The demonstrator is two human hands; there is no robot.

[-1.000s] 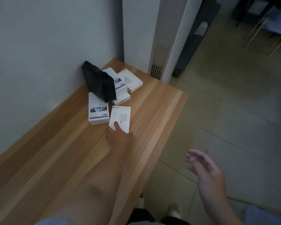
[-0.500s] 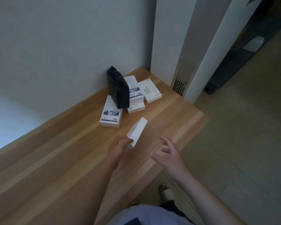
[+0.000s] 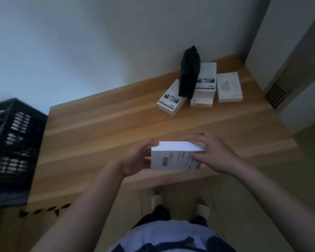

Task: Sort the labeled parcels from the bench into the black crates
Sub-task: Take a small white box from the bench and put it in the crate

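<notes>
Both hands grip one white parcel (image 3: 175,155). My left hand (image 3: 135,160) clamps its short end at 9 o'clock, thumb on the upper face and fingers curled beneath; my right hand (image 3: 211,153) covers the opposite end at 3 o'clock, fingers over the far top edge and thumb lying on the printed label (image 3: 178,160). The parcel is held in the air above the near edge of the bench (image 3: 102,128), touching nothing else.

Orientation: the long axis runs from 9 to 3 o'clock, roughly parallel to the bench's near edge. The plain broad face points up; the labelled side wall faces me, barcode toward its 9 o'clock end.

Handling, as I judge it: a rigid cardboard box with crisp corners, probably light, since fingertips alone carry it. The smooth card may slip, so the short ends are the sound places to hold; that also keeps the label readable.

Surroundings: the remaining boxes (image 3: 200,86) lie clustered at 1 o'clock, well apart from the held parcel, with a black pouch (image 3: 189,73) propped against them near the wall. One black crate (image 3: 13,148) stands at 9 o'clock, just beside the bench's end. A strip of yellow-black tape (image 3: 44,210) marks the floor at 8 o'clock.
</notes>
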